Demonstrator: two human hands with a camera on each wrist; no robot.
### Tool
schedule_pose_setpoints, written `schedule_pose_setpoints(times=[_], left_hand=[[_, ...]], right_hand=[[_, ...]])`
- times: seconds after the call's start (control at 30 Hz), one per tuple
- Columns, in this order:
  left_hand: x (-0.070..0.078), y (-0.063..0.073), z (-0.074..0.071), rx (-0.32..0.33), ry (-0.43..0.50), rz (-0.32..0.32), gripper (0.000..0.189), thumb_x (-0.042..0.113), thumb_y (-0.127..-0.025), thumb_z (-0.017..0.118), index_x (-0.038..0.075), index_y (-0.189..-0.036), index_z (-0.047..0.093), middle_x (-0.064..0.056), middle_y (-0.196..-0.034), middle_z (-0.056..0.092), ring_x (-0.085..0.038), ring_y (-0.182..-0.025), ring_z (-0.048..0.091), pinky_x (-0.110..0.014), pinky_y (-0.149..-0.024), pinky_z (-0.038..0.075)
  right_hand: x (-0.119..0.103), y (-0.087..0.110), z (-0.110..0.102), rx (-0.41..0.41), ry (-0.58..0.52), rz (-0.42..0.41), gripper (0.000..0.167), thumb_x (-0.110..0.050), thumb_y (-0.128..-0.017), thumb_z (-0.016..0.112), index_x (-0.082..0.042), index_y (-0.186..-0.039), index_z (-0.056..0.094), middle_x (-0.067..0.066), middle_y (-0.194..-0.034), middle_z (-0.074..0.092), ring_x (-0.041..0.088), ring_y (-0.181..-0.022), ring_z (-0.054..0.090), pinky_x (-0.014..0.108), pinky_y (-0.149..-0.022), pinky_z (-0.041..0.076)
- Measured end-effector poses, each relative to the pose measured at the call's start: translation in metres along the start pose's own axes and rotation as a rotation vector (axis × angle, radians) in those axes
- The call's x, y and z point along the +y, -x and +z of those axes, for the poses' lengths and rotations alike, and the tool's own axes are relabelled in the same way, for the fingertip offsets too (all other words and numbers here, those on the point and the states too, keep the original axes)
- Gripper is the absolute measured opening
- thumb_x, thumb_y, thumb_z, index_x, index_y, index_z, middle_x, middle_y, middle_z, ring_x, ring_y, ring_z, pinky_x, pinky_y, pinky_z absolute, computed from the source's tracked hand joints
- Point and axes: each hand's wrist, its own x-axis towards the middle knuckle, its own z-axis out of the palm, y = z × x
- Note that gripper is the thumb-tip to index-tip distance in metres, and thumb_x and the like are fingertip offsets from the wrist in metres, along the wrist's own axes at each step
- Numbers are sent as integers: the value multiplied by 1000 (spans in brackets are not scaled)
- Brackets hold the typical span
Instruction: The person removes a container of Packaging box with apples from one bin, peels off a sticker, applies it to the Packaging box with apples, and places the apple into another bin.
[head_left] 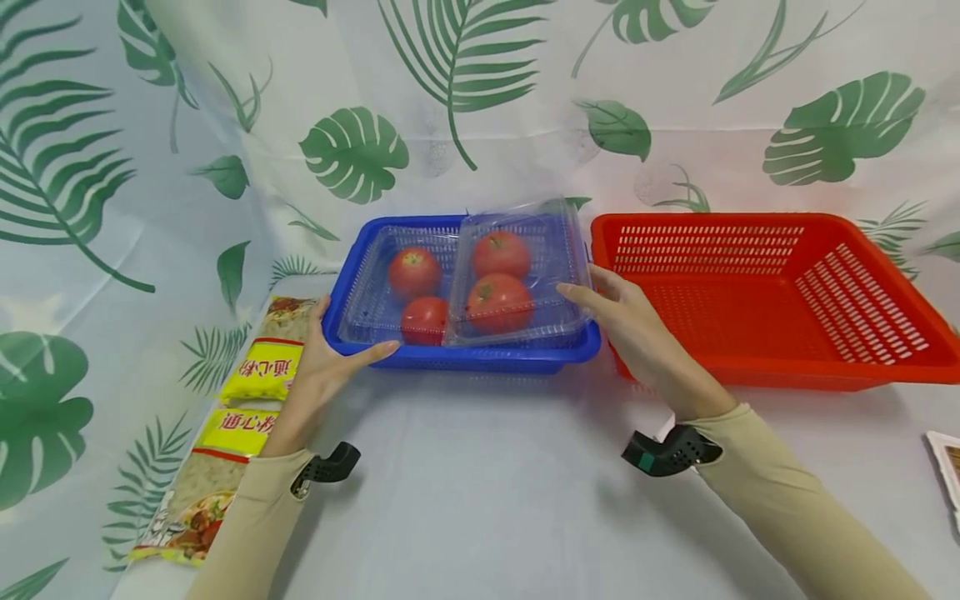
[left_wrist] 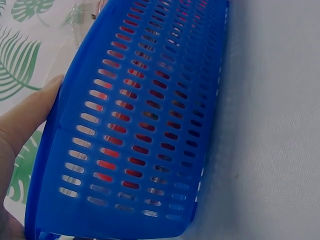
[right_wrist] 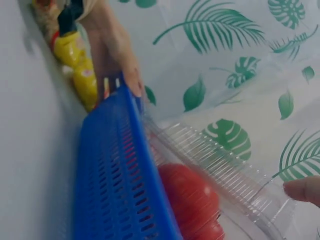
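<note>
A blue plastic basket holds clear plastic packaging with several tomatoes. My left hand grips the basket's near left corner, thumb on the front rim and fingers along the left side. At the right end, my right hand pinches the edge of a clear plastic lid between thumb and fingers. The lid is tilted over the right part of the basket, and two tomatoes show through it. Farther left, another clear section lies inside the basket beside two more tomatoes.
Close on the right stands a red basket with slotted walls. Two yellow-labelled pasta bags lie along the left, partly behind my left arm. A leaf-patterned cloth hangs behind the baskets. A white-edged item shows at the right edge.
</note>
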Motion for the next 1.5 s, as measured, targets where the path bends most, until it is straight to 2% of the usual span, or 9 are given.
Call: schedule_pose_setpoints(times=[0.1,0.3,0.57,0.7,0.83,1.03,1.27,1.4,1.5], left_hand=[[-1,0,0,2,9,-4,125,41,-83,88,26,-168,-3,-14,-173,15,-35,-155,22,-57,-126,21],[-2,0,-2,6,-17,11,124,39,-86,86,23,-168,-4,-13,-174,9,-34,-157,17,-58,-126,20],[-2,-2,1,11,-6,-7,124,40,-85,87,24,-168,-3,-14,-174,11,-35,-156,19,-57,-127,20],[-1,-2,2,5,-12,-14,125,42,-84,88,26,-168,-3,-14,-174,12,-36,-156,20,-58,-126,20],[-1,-1,2,10,-7,-19,127,45,-82,89,28,-168,-3,-14,-174,13,-35,-156,21,-58,-126,21],[-1,0,2,12,3,-24,125,43,-84,88,28,-168,-3,-13,-174,13,-35,-156,21,-58,-126,21],[0,0,4,11,2,-15,127,44,-83,89,27,-168,-4,-12,-174,11,-34,-156,20,-57,-126,21],[0,0,3,13,2,-10,129,46,-82,89,27,-168,-5,-11,-175,10,-34,-156,20,-57,-126,21],[0,1,2,11,-9,-14,128,46,-83,88,26,-168,-5,-11,-175,10,-34,-157,19,-58,-126,21]], right_hand=[[2,0,2,-22,4,-10,79,-49,-104,60,-21,-168,23,9,-161,43,31,-143,45,54,-123,31],[0,-2,9,13,2,-58,83,-52,-101,63,-32,-168,19,7,-166,34,33,-145,43,59,-122,31],[-3,-8,22,1,-145,-63,87,-49,-102,62,-36,-169,7,13,-165,27,34,-146,40,54,-120,37],[0,-11,26,2,-183,-48,91,-48,-101,65,-30,-168,7,11,-164,33,33,-143,43,53,-111,48],[2,-12,28,27,-269,-44,85,-40,-102,67,-19,-167,17,12,-159,40,34,-139,46,49,-98,56],[3,-11,31,63,-409,-28,76,-31,-104,60,-14,-166,20,12,-161,36,37,-144,43,50,-99,55],[-8,2,29,89,-577,-19,51,-27,-104,54,-13,-151,39,6,-149,38,36,-144,43,53,-106,51],[-16,16,25,30,-610,-73,55,-28,-106,50,-16,-157,36,8,-155,39,38,-145,44,52,-101,55],[-19,29,20,-26,-600,-125,51,-31,-106,48,-18,-155,39,8,-155,41,37,-146,44,50,-102,55]])
